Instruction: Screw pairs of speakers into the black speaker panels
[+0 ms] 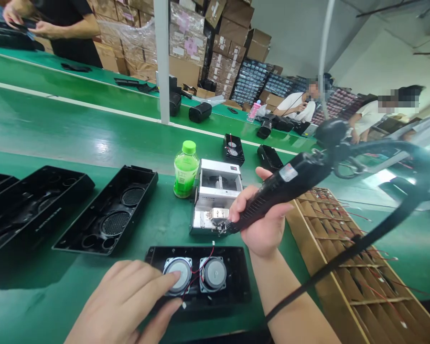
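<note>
My right hand (pixel 267 231) is wrapped around a black electric screwdriver (pixel 279 191), which slants down to the left. Its tip end meets the brass-coloured outlet of a white and silver screw feeder (pixel 218 192); whether a screw is on the bit cannot be made out. Below the feeder lies a black speaker housing (pixel 238 274) with two round speakers in it. My left hand (pixel 118 296) rests at its left end, index finger on the left speaker (pixel 179 282), thumb apart near a small white connector. Red and black wires run between that speaker and the right speaker (pixel 215 274).
Black speaker shells (pixel 116 205) lie on the green bench at left. A green-capped bottle (pixel 185 172) stands beside the feeder. A divided cardboard box (pixel 347 272) with wired parts is at right. The screwdriver's black cable (pixel 329 267) crosses my right forearm. Other people work across the bench.
</note>
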### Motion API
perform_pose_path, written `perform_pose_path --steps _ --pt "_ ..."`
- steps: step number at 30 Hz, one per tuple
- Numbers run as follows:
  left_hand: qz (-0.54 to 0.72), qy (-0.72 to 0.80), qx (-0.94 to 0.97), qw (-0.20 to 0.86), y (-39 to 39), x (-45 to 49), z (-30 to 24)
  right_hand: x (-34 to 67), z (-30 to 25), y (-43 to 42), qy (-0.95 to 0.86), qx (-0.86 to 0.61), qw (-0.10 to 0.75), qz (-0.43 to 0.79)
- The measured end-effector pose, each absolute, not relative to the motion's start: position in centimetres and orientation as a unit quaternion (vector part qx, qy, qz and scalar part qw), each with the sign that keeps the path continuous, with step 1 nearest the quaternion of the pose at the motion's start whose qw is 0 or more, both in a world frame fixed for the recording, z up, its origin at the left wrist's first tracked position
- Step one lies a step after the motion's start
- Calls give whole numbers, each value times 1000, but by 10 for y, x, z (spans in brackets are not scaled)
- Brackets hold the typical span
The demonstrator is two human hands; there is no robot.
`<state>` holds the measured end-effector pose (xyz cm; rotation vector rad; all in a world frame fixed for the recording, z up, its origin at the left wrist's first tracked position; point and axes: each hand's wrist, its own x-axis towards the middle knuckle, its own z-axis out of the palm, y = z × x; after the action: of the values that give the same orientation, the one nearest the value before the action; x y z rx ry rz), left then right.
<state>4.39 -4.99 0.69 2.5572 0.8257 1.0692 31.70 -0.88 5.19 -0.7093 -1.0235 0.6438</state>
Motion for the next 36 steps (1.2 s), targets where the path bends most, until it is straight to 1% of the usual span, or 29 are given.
perform_pose_path --steps 3,6,10,13,16,19,22,25,30,36 --pt "358 283 882 115 -45 57 15 321 57 -17 -463 -329 769 294" --pt "347 292 883 116 -42 80 26 324 74 -35 -444 -324 792 265" --pt "323 302 888 128 -44 113 31 322 102 -67 -395 -343 799 296" --pt "297 296 889 182 -48 129 26 318 112 -86 -375 -353 802 302" --pt "314 288 867 258 -51 134 17 317 111 -98 -361 -367 803 302" --pt "329 290 850 292 -53 135 10 323 103 -107 -377 -394 779 309" --pt "334 299 846 288 -53 136 8 329 97 -112 -403 -401 758 318" --pt "316 295 861 268 -52 137 11 330 98 -108 -389 -383 780 306" --pt "260 310 893 198 -47 132 13 332 100 -87 -367 -419 780 286" --pt "191 290 929 128 -36 131 10 341 76 -73 -396 -382 766 333"
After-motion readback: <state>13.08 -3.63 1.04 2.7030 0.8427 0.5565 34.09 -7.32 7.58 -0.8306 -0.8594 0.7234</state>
